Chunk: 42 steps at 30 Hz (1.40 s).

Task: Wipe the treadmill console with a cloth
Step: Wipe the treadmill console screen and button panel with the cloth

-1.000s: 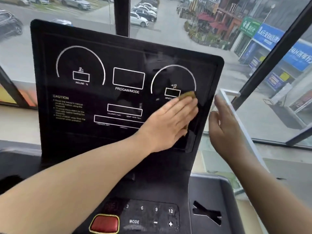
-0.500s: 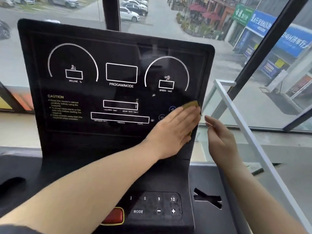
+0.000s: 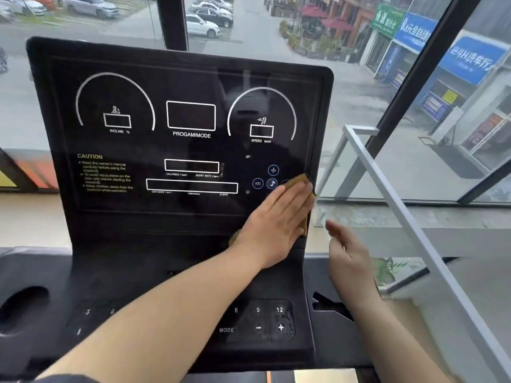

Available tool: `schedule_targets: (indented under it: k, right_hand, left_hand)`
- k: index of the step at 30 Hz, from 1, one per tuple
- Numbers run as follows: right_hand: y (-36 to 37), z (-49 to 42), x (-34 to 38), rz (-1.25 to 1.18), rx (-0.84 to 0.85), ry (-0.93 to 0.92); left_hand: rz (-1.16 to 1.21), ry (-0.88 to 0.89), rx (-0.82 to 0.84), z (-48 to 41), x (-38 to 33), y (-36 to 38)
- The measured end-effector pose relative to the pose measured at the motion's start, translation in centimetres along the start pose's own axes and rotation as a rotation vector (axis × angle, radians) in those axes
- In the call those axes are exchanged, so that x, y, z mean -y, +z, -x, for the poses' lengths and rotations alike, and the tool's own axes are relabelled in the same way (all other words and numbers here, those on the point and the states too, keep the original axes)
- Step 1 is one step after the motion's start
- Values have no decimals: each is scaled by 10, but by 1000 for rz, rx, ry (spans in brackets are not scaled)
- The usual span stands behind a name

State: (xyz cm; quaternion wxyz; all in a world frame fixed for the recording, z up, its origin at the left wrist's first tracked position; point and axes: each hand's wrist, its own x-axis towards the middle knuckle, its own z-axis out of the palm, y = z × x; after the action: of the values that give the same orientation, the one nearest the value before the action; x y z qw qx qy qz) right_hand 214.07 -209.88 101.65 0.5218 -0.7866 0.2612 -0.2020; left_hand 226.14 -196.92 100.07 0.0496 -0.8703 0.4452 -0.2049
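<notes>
A wide window (image 3: 359,87) fills the background, with a street, parked cars and shopfronts beyond the glass, and a dark window post (image 3: 172,22) rises behind the top edge of the treadmill console (image 3: 177,150). The console is a tall black panel standing upright on a dark lower deck (image 3: 276,322) that carries the number keys, MODE, minus and plus. To the right of the console's right edge a pale metal railing (image 3: 392,194) slants down across the glass. The person's left forearm crosses the deck from the bottom left corner and covers part of the keypad and the foot of the panel. The left hand (image 3: 279,225) lies flat against the lower right corner of the panel, fingers straight and together, pressing a tan cloth (image 3: 297,180) to the surface; the cloth shows only as a strip above the fingertips and down the hand's right side, at the console's right edge. The hand hides part of a cluster of round icon buttons (image 3: 265,179) just to its upper left. The right hand (image 3: 349,261) hangs in the air just off the console's right edge, near the left hand but apart from it, fingers loosely spread and slightly curled, holding nothing.
</notes>
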Motion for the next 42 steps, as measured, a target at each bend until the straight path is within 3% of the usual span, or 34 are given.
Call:
schedule_targets:
  k: [9, 12, 15, 20, 22, 27, 33, 38, 42]
  right_hand:
    - [4, 38, -14, -45, 59, 70]
    - [9, 50, -15, -38, 55, 8]
    - [24, 71, -26, 180, 124, -167]
    - [61, 103, -46, 586, 582, -325]
    - [66, 97, -47, 693, 519, -342]
    - [72, 62, -44, 800, 320, -160]
    - [129, 77, -14, 551, 172, 10]
    - [157, 91, -2, 317, -67, 14]
    - [181, 102, 6, 372, -12, -58]
  left_hand:
    - [319, 277, 468, 72, -48, 19]
    - [459, 222, 271, 78, -40, 1]
    - [512, 97, 8, 94, -18, -16]
    - [540, -161, -4, 129, 12, -18]
    - [596, -176, -6, 136, 17, -16]
    - [698, -153, -45, 150, 41, -14]
    - [761, -177, -27, 177, 94, -21]
    - [796, -205, -2, 206, 135, -12]
    - [782, -239, 6, 223, 161, -3]
